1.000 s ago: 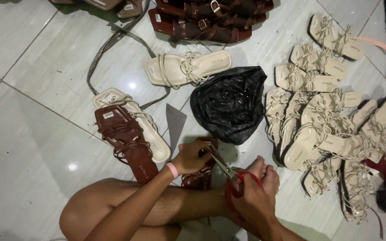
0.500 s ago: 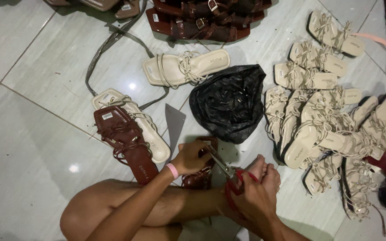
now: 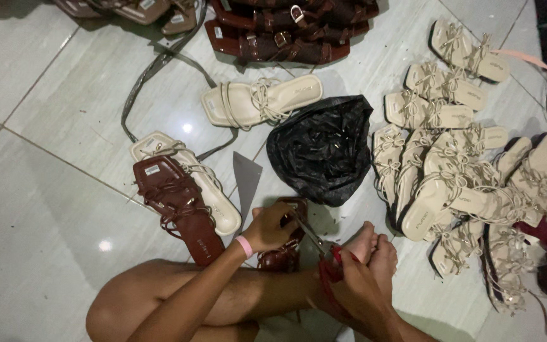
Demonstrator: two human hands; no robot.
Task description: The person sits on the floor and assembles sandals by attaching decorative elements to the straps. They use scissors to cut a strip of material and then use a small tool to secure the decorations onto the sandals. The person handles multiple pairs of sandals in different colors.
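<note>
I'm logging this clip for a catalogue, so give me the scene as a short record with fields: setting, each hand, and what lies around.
setting: tiled floor, person seated on it
left hand: grips a dark brown sandal
right hand: holds red-handled scissors, blades at that sandal
beside left hand: brown sandal lying against a cream sandal
centre: crumpled black plastic bag
right side: pile of cream sandals
top: dark brown sandals
</note>
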